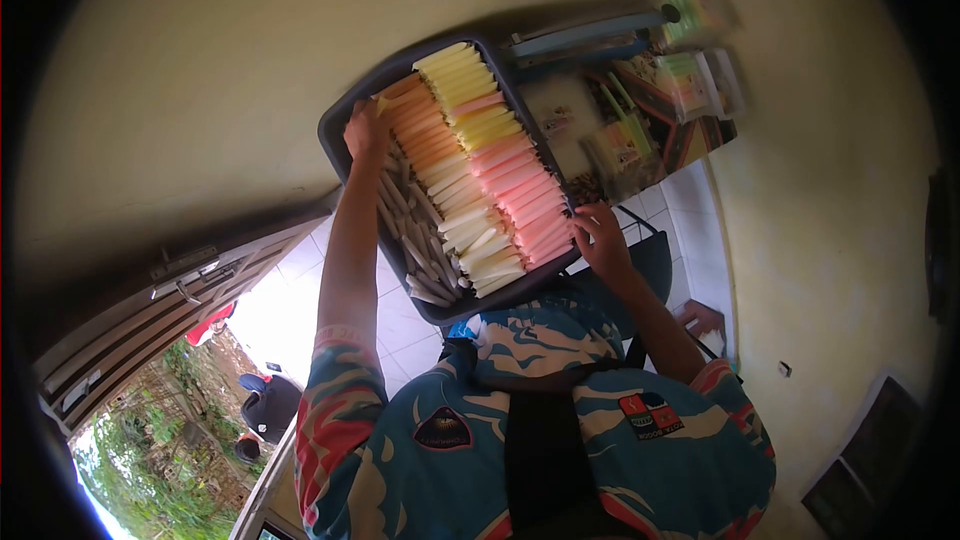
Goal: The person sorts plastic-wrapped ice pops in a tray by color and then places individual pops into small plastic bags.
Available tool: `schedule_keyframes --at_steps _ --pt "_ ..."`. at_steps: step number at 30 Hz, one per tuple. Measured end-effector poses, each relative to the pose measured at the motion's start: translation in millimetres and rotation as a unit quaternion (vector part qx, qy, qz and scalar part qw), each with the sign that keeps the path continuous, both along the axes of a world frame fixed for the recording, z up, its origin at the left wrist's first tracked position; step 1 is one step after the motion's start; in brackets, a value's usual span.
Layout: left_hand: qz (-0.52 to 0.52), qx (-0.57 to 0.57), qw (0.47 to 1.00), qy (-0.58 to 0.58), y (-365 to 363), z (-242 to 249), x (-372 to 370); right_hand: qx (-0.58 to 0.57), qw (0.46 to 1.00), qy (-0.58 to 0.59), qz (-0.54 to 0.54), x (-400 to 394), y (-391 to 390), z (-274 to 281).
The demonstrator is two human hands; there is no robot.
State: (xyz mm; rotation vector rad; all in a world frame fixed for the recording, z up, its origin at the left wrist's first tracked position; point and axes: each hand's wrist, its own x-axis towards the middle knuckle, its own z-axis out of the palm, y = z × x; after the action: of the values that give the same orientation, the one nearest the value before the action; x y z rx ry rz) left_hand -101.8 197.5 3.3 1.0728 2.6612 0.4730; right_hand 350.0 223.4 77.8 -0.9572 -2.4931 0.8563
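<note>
A dark deep tray (345, 112) sits tilted in front of my body, filled with rows of slim wrapped sticks. Yellow sticks (455, 75) lie at the far end, with orange sticks (418, 125) beside them. Pink sticks (520, 195) and cream-white sticks (465, 210) fill the near part, and loose greyish sticks (415, 240) lie along the left side. My left hand (366, 132) is closed at the tray's left edge by the orange row; a small yellow bit shows at its fingertips. At the right rim, my right hand (600, 243) has its fingers curled against the tray.
Right of the tray, clear plastic packs (620, 145) and a white container (715, 85) stand on a patterned surface, near a long blue-grey device (590, 40), partly blurred. A dark seat (655, 265) is at my right. An open door (190, 285) leads outside on the left.
</note>
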Motion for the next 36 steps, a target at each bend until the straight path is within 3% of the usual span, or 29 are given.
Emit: schedule_keyframes --at_steps 4,6,8,12,17,23,33,36 --pt "0.007 0.073 0.997 -0.031 -6 -8 -11 0.024 1.0 0.013 0.001 1 5 -1" --pt "0.041 0.157 0.972 -0.168 -15 -12 -6 0.022 0.999 0.032 -0.008 1 8 -2" --pt "0.067 0.213 0.927 -0.301 -31 -17 6 0.004 0.998 0.049 -0.03 -1 10 0" --pt "0.087 0.272 0.804 -0.522 -44 56 83 -0.022 0.997 0.066 -0.045 -9 13 1" --pt "0.042 0.292 0.719 -0.629 -50 104 144 -0.044 0.995 0.083 -0.04 -27 13 7" --pt "0.001 0.339 0.626 -0.702 -50 139 164 -0.033 0.996 0.078 -0.009 -36 13 7" --pt "0.023 0.362 0.619 -0.697 -58 135 157 -0.034 0.996 0.078 0.011 -43 4 8" --pt "0.073 0.309 0.698 -0.642 -60 125 156 -0.028 0.996 0.076 0.025 -44 5 8"
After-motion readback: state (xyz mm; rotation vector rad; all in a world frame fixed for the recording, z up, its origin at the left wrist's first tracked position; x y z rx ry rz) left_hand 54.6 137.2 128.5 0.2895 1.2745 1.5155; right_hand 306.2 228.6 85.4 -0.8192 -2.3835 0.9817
